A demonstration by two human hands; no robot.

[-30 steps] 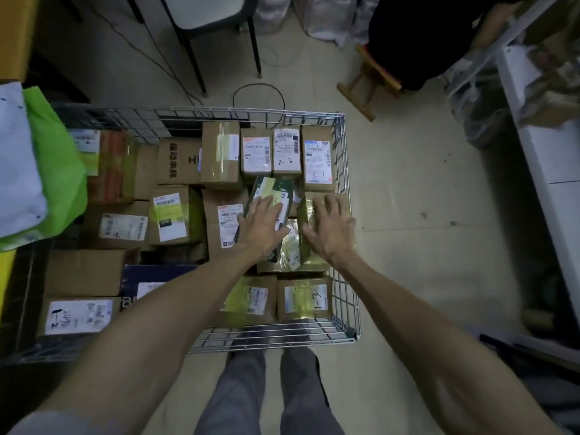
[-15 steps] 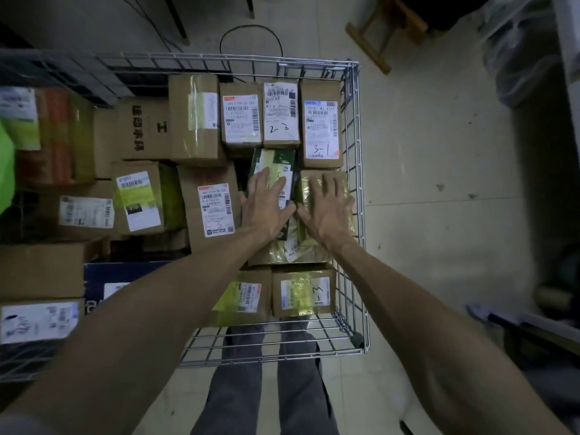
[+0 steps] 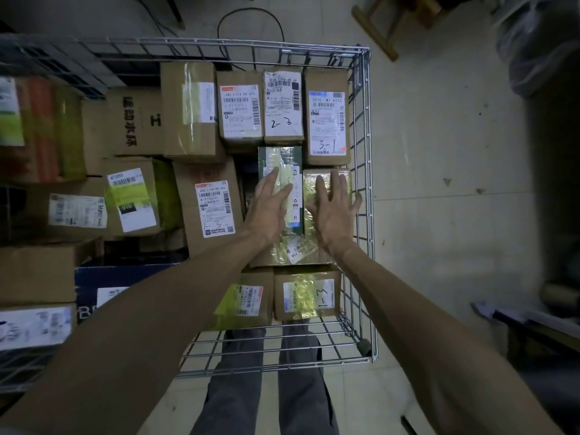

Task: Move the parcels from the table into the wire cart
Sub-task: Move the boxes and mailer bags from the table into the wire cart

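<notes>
The wire cart (image 3: 364, 127) stands below me, packed with several cardboard parcels. My left hand (image 3: 266, 211) lies flat, fingers spread, on a green parcel (image 3: 282, 158) near the cart's right side. My right hand (image 3: 332, 211) lies flat with fingers apart on a yellow-taped parcel (image 3: 317, 180) right beside it, against the cart's right wall. Neither hand grips anything. Beyond them stand parcels marked "2-3" (image 3: 282, 105) and "3-1" (image 3: 326, 120). A parcel marked "1-3" (image 3: 213, 208) lies left of my left hand. The table is out of view.
Bare floor (image 3: 439, 152) runs right of the cart. A wooden stool (image 3: 386, 29) and a black cable (image 3: 251, 20) lie beyond the cart. Dark furniture (image 3: 552, 189) stands at the far right. My legs (image 3: 266, 387) show under the cart's near edge.
The view has shifted closer over the cart. Both hands stay flat on the same two parcels, fingers spread a little wider.
</notes>
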